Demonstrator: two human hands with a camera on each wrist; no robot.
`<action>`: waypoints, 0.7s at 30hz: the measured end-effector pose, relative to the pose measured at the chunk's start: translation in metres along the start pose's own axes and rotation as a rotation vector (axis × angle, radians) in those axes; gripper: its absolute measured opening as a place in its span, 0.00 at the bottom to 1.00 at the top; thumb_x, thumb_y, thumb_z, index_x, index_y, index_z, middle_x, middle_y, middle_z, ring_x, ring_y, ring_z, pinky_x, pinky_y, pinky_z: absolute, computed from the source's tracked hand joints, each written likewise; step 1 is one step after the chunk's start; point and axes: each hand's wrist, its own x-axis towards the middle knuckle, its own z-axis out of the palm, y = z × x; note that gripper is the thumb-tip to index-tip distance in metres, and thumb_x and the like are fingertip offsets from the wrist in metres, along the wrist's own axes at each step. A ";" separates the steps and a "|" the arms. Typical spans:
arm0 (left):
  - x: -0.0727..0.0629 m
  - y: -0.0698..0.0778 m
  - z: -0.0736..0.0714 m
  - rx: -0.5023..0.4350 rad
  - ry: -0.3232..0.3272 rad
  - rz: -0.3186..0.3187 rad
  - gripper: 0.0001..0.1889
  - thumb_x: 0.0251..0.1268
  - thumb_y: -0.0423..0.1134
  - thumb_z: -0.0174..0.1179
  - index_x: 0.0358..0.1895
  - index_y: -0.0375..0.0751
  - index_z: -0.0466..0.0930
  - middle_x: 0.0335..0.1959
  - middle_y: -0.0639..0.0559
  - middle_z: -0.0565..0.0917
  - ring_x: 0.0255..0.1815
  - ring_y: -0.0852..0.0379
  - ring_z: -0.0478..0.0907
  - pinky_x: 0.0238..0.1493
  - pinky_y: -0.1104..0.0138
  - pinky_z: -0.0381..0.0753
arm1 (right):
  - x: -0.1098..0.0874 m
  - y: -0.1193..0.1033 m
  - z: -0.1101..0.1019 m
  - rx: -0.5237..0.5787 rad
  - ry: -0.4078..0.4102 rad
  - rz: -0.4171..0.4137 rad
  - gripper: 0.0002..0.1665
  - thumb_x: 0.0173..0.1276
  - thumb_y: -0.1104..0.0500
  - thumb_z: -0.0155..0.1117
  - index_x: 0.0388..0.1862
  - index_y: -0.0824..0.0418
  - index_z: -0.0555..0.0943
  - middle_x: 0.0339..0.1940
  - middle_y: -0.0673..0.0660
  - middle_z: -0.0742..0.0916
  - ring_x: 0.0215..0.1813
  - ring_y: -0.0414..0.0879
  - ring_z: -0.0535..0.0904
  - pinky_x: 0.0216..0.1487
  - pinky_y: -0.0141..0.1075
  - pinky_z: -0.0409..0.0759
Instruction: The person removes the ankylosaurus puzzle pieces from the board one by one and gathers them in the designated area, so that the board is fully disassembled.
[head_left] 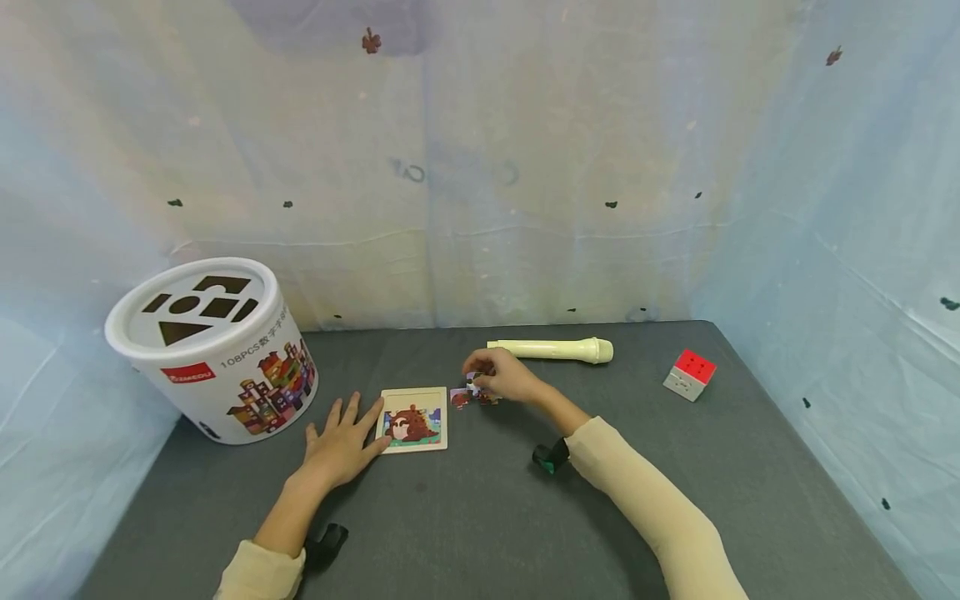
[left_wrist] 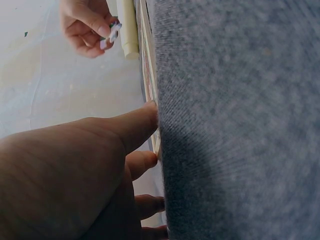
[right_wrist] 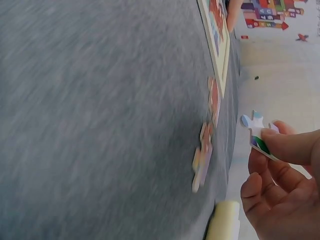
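A square wooden jigsaw tray (head_left: 414, 395) lies flat on the grey cloth, its lower part filled with a brown animal picture. My left hand (head_left: 337, 446) has its fingers spread, with thumb and a fingertip at the tray's left side. Just right of the tray, my right hand (head_left: 513, 377) pinches a jigsaw piece (right_wrist: 257, 132) between thumb and finger. White, green and purple show on that piece, which is held above the cloth. Loose jigsaw pieces (right_wrist: 214, 102) lie below the right hand, beside the tray; the hand partly covers them in the head view.
A large white block bucket (head_left: 225, 350) with shape holes in its lid stands at the left. Behind the right hand lies a cream microphone-shaped stick (head_left: 555, 350). A red-and-white cube (head_left: 690, 375) sits farther right. Pale curtains (head_left: 510, 167) hang behind and at both sides.
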 end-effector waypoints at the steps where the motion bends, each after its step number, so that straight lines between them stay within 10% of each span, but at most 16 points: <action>1: 0.000 0.000 0.000 0.001 0.004 0.005 0.38 0.73 0.58 0.54 0.80 0.47 0.54 0.78 0.29 0.50 0.76 0.24 0.43 0.60 0.22 0.45 | -0.002 0.002 -0.002 -0.005 0.009 0.004 0.12 0.70 0.73 0.61 0.51 0.72 0.81 0.47 0.63 0.86 0.45 0.50 0.82 0.46 0.39 0.80; 21: 0.002 -0.002 0.002 -0.003 -0.012 -0.004 0.39 0.73 0.57 0.55 0.80 0.47 0.53 0.78 0.29 0.49 0.77 0.24 0.42 0.60 0.22 0.43 | -0.037 0.027 -0.026 -0.020 0.068 0.038 0.12 0.69 0.74 0.59 0.50 0.73 0.81 0.48 0.65 0.85 0.50 0.55 0.82 0.49 0.44 0.80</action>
